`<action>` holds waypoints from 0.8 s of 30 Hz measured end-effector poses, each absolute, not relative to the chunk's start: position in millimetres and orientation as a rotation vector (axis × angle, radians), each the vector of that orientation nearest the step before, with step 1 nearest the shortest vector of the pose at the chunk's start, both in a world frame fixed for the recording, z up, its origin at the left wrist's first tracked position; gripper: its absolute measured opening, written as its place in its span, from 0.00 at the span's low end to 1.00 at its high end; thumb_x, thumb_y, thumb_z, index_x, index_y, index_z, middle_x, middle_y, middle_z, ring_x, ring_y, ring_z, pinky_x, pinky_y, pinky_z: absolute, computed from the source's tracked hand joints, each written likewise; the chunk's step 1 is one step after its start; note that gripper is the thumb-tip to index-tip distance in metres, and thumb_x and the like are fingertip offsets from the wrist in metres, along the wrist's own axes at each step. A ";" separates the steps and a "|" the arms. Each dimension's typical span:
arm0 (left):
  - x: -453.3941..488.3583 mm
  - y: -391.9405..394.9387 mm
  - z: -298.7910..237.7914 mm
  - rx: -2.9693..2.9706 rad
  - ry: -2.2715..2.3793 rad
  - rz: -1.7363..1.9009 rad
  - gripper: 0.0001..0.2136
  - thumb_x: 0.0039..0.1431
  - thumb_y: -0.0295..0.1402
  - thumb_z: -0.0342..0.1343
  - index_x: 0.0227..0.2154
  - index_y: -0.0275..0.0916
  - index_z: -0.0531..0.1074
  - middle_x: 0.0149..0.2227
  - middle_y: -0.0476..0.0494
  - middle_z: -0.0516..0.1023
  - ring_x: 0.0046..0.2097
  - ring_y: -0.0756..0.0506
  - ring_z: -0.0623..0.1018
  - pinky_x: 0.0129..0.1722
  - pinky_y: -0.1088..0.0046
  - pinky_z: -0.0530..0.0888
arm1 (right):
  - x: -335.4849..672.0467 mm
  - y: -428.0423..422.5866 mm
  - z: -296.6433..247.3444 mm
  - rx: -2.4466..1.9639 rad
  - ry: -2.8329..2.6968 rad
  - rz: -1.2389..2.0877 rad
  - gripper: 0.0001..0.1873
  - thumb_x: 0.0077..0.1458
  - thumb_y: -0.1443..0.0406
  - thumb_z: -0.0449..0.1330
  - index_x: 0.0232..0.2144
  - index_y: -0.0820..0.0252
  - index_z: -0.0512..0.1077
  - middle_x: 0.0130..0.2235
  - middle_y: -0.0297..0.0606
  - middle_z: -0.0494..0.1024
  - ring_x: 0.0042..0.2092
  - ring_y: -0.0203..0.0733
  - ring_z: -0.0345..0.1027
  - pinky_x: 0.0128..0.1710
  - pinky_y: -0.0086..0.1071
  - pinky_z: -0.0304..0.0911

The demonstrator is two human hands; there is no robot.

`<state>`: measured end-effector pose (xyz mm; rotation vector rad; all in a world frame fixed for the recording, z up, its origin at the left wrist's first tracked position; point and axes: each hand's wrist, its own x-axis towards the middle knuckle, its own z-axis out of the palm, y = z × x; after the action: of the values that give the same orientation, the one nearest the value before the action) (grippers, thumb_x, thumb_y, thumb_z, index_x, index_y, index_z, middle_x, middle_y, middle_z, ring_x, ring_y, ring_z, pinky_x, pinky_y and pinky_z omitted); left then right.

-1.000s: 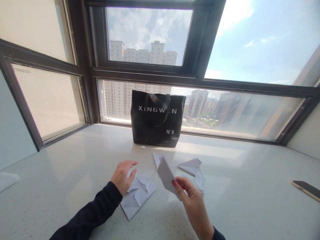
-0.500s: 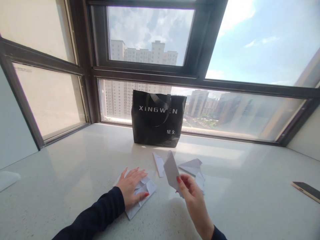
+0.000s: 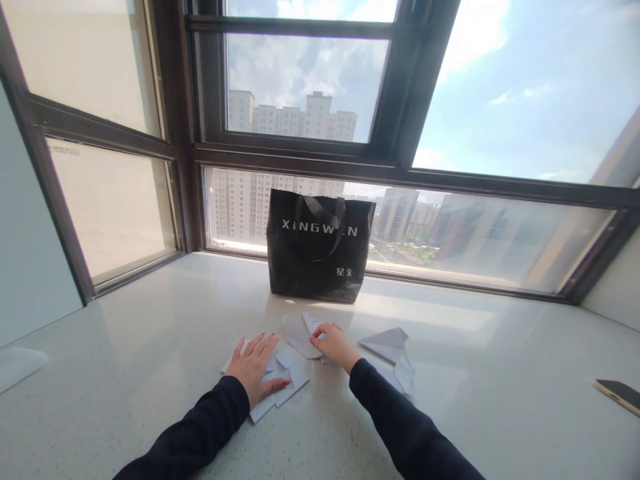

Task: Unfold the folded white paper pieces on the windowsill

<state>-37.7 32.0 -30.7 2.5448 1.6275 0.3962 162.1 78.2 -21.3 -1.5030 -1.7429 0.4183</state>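
Observation:
My left hand (image 3: 254, 371) lies spread on a folded white paper piece (image 3: 295, 385) with raised flaps, its palm covering part of it. Further forward, my right hand (image 3: 334, 343) is closed in a pinch at the edge of a folded sheet of paper (image 3: 297, 337), which is low over the white surface. A narrow folded paper strip (image 3: 311, 321) shows just behind that sheet, partly overlapped. To the right of my right hand lies a pointed folded paper piece (image 3: 387, 343), and more folded paper (image 3: 404, 375) is partly hidden by my sleeve.
A black tote bag (image 3: 320, 253) stands upright at the back, before the window (image 3: 307, 87). On the right edge of the white countertop (image 3: 500, 373) lies a dark flat object (image 3: 620, 393), possibly a phone. A whitish item (image 3: 20, 367) sits at the far left.
My right hand has moved forward and left, bringing its folded paper from upright down near the strip. My left hand stays on its paper, and the view has tilted up slightly.

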 end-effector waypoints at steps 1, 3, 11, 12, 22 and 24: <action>-37.7 32.2 -31.5 2.543 1.654 0.403 0.35 0.44 0.56 0.43 0.52 0.38 0.56 0.54 0.35 0.57 0.56 0.37 0.54 0.51 0.50 0.46 | 160.6 76.9 -22.1 -1.504 -1.731 0.426 0.05 0.33 0.72 0.60 0.13 0.59 0.69 0.25 0.37 0.74 0.37 0.46 0.66 0.42 0.40 0.54; -37.6 32.4 -32.8 2.541 1.689 0.418 0.35 0.44 0.56 0.44 0.51 0.38 0.57 0.54 0.35 0.58 0.56 0.37 0.55 0.51 0.50 0.46 | 159.3 70.7 -22.4 -1.506 -1.689 0.444 0.03 0.35 0.70 0.59 0.14 0.60 0.69 0.25 0.38 0.74 0.34 0.46 0.67 0.37 0.38 0.57; -37.4 32.9 -24.9 2.543 1.480 0.829 0.29 0.49 0.52 0.42 0.47 0.35 0.62 0.51 0.35 0.63 0.54 0.37 0.57 0.52 0.50 0.46 | 167.6 10.8 -10.0 -1.388 -1.471 0.641 0.17 0.48 0.56 0.51 0.28 0.65 0.69 0.25 0.40 0.74 0.27 0.42 0.67 0.25 0.32 0.60; -34.0 30.9 -22.5 2.500 1.375 0.924 0.27 0.51 0.51 0.41 0.47 0.35 0.62 0.50 0.36 0.64 0.53 0.39 0.59 0.52 0.53 0.50 | 168.1 0.6 -10.2 -1.325 -1.434 0.725 0.17 0.48 0.55 0.50 0.29 0.64 0.68 0.26 0.39 0.75 0.28 0.41 0.68 0.26 0.31 0.60; 25.7 -21.9 -25.2 1.389 0.673 0.946 0.36 0.45 0.44 0.55 0.53 0.42 0.41 0.42 0.37 0.67 0.33 0.45 0.75 0.29 0.70 0.72 | 159.4 -38.6 -24.7 -0.938 -1.086 1.261 0.17 0.45 0.51 0.54 0.27 0.57 0.59 0.19 0.31 0.71 0.21 0.38 0.66 0.19 0.28 0.57; 24.7 -20.1 -27.1 1.341 0.699 0.932 0.34 0.45 0.42 0.55 0.52 0.43 0.42 0.36 0.42 0.69 0.29 0.46 0.75 0.23 0.72 0.72 | 161.7 -36.9 -25.0 -0.949 -1.178 1.226 0.16 0.46 0.51 0.52 0.27 0.57 0.59 0.21 0.32 0.72 0.23 0.38 0.66 0.20 0.29 0.59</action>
<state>24.7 -20.1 -27.1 1.3415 0.6992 0.9318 161.7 -36.9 -25.0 -0.9494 -1.1776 1.2262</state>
